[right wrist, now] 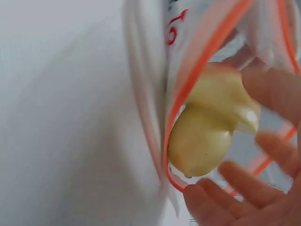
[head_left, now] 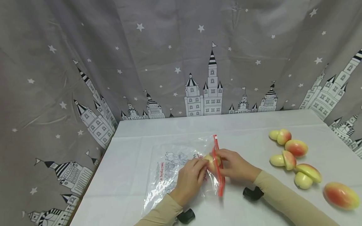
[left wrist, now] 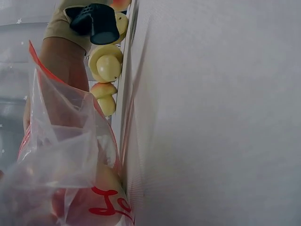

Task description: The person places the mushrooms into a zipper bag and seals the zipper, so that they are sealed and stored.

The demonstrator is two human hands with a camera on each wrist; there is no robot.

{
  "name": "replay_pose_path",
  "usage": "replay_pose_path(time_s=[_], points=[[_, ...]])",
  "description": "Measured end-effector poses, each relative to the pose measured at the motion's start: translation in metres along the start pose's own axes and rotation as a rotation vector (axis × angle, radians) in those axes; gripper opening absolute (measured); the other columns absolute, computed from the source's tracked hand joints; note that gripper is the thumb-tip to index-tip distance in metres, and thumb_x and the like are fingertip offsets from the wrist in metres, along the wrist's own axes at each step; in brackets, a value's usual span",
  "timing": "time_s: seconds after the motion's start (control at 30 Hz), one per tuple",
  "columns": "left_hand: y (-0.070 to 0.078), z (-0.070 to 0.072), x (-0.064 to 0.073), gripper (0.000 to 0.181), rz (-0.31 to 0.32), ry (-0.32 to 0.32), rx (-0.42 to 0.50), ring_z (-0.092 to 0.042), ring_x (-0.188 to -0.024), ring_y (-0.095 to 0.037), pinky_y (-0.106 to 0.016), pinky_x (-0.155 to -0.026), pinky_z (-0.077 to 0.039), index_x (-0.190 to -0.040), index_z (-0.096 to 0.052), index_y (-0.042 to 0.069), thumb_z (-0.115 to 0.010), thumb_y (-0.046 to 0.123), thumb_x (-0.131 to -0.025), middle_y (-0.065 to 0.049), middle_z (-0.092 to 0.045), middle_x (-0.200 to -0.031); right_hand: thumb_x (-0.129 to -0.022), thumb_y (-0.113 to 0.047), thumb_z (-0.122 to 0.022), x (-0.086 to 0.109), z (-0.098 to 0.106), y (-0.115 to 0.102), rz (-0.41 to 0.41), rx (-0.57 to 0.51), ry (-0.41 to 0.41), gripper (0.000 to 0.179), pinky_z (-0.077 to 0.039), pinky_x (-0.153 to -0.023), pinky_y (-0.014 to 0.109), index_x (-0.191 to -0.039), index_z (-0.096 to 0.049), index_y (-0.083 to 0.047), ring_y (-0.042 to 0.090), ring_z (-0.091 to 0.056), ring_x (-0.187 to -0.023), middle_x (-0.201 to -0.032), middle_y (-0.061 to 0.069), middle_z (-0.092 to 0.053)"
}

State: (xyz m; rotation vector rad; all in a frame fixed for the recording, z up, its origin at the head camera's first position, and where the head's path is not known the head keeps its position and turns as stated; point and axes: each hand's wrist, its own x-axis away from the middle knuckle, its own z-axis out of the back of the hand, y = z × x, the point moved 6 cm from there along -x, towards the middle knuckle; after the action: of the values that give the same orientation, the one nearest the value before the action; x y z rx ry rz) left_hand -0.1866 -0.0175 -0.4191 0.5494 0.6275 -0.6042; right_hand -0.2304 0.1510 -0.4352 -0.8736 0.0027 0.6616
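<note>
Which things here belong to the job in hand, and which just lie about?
In the job:
- clear zip bag with red edge
- mushroom-shaped piece in its mouth

Lying or hanging about:
- five other yellow-red pieces, perhaps to follow
- castle curtain, just backdrop

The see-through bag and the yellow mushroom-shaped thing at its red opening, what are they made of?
The bag looks like thin, shiny plastic: it's clear, wrinkly and catches bright glints. Its red edge strip is probably plastic too. The mushroom-shaped thing looks smooth and glossy, with a bright shine spot, so maybe plastic or painted foam; I can't tell which.
</note>
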Motion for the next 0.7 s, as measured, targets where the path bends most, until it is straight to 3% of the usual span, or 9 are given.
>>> replay_pose_path(time_s=[0.1, 0.2, 0.43, 0.7], points=[[0.0, 0.0, 0.0, 0.016, 0.006, -0.01, -0.008, -0.067, -0.085, -0.015, -0.028, -0.069, -0.056, -0.109, -0.073, 0.016, -0.071, 0.015, -0.093, 0.003, -0.071, -0.097, -0.087, -0.007, -0.076, 0.003, 0.004, 0.008, -0.136, -0.148, -0.003, 0.053, -0.058, -0.097, 0.041, -0.135, -0.058, 0.002, 0.036, -0.067, -0.118, -0.131, 0.018, -0.065], [0.0, 0.0, 0.0, 0.017, 0.009, -0.015, -0.007, -0.066, -0.085, -0.015, -0.028, -0.069, -0.055, -0.11, -0.073, 0.016, -0.071, 0.016, -0.093, 0.003, -0.071, -0.097, -0.086, -0.006, -0.075, 0.004, 0.005, 0.015, -0.2, -0.226, 0.009, 0.053, -0.059, -0.094, 0.038, -0.134, -0.057, 0.005, 0.04, -0.067, -0.117, -0.129, 0.022, -0.065], [0.001, 0.0, 0.0, 0.016, 0.003, -0.011, -0.012, -0.066, -0.084, -0.014, -0.028, -0.069, -0.055, -0.11, -0.073, 0.017, -0.072, 0.016, -0.093, 0.003, -0.071, -0.096, -0.084, -0.005, -0.075, 0.001, 0.001, 0.022, -0.226, -0.239, 0.028, 0.051, -0.06, -0.09, 0.031, -0.13, -0.059, 0.007, 0.038, -0.068, -0.113, -0.127, 0.025, -0.066], [0.0, 0.0, 0.0, 0.017, -0.015, 0.003, -0.009, -0.066, -0.084, -0.016, -0.029, -0.069, -0.056, -0.108, -0.073, 0.016, -0.073, 0.015, -0.091, 0.001, -0.07, -0.098, -0.085, -0.005, -0.077, -0.005, -0.004, 0.019, -0.191, -0.267, 0.031, 0.046, -0.06, -0.092, 0.038, -0.126, -0.062, 0.01, 0.041, -0.068, -0.112, -0.124, 0.027, -0.067]])
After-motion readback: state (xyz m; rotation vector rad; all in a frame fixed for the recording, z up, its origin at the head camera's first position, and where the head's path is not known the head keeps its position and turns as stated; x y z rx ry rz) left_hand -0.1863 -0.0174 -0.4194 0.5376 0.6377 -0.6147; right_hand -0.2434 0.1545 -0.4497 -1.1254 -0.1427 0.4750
